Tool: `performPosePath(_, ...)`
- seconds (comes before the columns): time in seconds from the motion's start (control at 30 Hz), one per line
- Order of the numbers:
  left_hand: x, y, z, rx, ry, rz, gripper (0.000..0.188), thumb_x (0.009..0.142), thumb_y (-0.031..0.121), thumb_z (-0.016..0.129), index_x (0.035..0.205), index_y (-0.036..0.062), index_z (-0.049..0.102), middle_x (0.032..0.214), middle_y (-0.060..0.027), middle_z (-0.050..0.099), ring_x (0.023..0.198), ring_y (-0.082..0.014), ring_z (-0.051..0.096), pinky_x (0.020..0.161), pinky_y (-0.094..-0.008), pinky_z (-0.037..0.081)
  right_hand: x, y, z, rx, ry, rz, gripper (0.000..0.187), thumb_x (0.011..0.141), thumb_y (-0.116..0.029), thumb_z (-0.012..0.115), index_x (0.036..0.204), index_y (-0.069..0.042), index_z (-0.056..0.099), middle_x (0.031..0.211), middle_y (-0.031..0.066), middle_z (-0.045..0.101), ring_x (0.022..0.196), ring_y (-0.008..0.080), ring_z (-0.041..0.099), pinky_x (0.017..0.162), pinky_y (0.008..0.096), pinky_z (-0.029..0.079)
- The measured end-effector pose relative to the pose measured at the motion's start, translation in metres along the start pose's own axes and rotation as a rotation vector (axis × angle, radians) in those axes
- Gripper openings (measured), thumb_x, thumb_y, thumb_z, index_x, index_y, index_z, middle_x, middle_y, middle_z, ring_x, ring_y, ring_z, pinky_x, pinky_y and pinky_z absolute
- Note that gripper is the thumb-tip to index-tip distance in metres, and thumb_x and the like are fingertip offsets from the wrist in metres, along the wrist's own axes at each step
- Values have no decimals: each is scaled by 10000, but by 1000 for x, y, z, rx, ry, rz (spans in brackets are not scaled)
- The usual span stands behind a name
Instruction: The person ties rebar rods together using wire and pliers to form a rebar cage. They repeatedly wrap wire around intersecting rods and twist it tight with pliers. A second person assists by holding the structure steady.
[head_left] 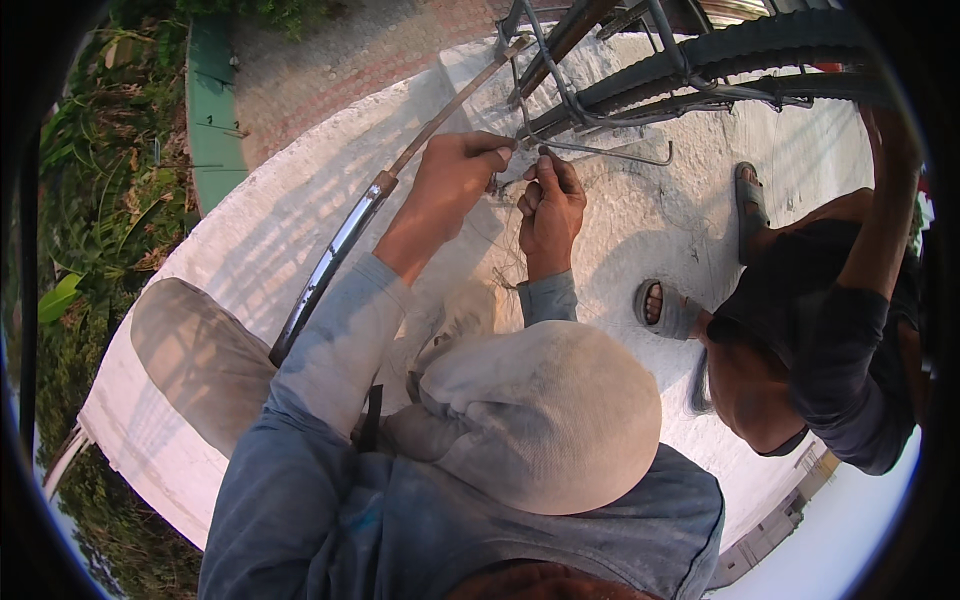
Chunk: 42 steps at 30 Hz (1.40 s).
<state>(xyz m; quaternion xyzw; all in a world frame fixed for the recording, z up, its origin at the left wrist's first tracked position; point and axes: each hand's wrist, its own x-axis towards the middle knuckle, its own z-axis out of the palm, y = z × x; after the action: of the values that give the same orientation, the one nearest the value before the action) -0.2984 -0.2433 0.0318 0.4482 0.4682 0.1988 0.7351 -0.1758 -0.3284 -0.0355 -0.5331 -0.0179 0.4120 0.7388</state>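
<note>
My left hand (450, 192) reaches to the low end of the steel bars, its thumb and forefinger pinched beside a bent hooked rod (620, 153). What those fingertips grip is too small to make out. Close by on the right, my right hand (553, 208) is closed, fingers curled and thumb tip up, on thin dark wire. Loose strands of wire (508, 285) trail below it. Above both hands, ribbed steel bars (690, 62) run to the upper right, with bent steel ties (562, 80) around them.
A long rod with a shiny metal sleeve (335, 255) slants past my left forearm. The white rough concrete (300, 180) curves under me, its left edge above plants (120, 210) and a green panel (215, 130). Another person in sandals (672, 310) crouches at right, an arm raised beside the bars.
</note>
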Motion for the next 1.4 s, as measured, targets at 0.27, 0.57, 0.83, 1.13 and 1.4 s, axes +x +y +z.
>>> performPosePath(0.27,-7,-44,25,120,45,229,243,957,27,704,1179,-67,734,1069,-94,725,941,-190,700,850,-300,575,-22,-12,5,-446,-56,-154,361,1047,-197,615,1255,92,679,1004,128,715,840,210,649,759,334,533)
performPosePath(0.57,6,-52,5,-350,-275,-63,199,993,76,698,1173,-8,688,1127,-59,688,956,-130,659,786,-280,547,-27,-40,26,-1170,-117,-516,293,977,-179,706,1054,102,741,1000,199,720,828,287,724,720,383,551)
performPosePath(0.83,12,-44,-7,-417,-279,-248,144,1033,180,657,1071,42,670,837,46,553,655,-46,409,561,-213,316,-31,-50,22,-781,-186,-122,235,1047,-153,619,1086,43,742,786,27,629,694,79,509,607,260,416)
performPosePath(1.13,41,-31,-1,-344,-188,-245,132,1016,126,619,983,20,691,693,83,411,570,-38,318,501,-239,240,-37,-42,28,-939,-234,-387,273,1071,-171,585,1091,67,717,739,28,613,643,114,511,595,298,424)
performPosePath(1.4,35,13,12,-209,13,-290,206,988,142,657,972,-56,711,663,61,432,530,-55,343,458,-264,272,-22,-21,-11,-385,-271,55,256,1081,-194,578,1050,12,727,678,-42,490,587,58,404,540,257,321)
